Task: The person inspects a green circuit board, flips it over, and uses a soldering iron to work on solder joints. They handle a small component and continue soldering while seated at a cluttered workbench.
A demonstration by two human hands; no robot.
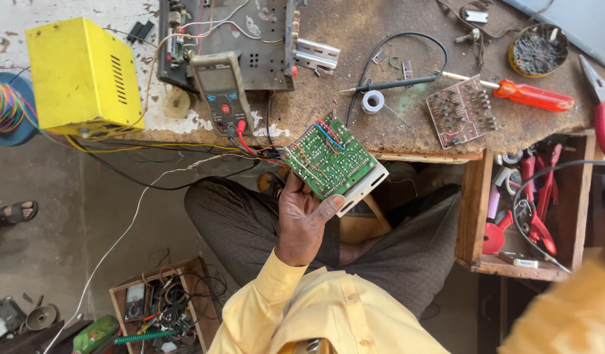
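Left hand (302, 219) gripping green circuit board (330, 159) (thumb on its metal edge) just past workbench (381, 124) rim; open floor at nine o'clock. Right hand's state impossible to tell, hidden beyond yellow sleeve (567, 314) at four o'clock.

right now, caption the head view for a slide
Left hand holds a green circuit board beside a multimeter.

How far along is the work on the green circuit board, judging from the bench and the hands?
Done: the meter stands on the bench with leads plugged in, and a probe and a solder coil lie ready. In hand: the left hand holds the green circuit board up, wires attached. Left: no tool touches the board; the screwdriver and second board lie untouched. The right hand is out of view.
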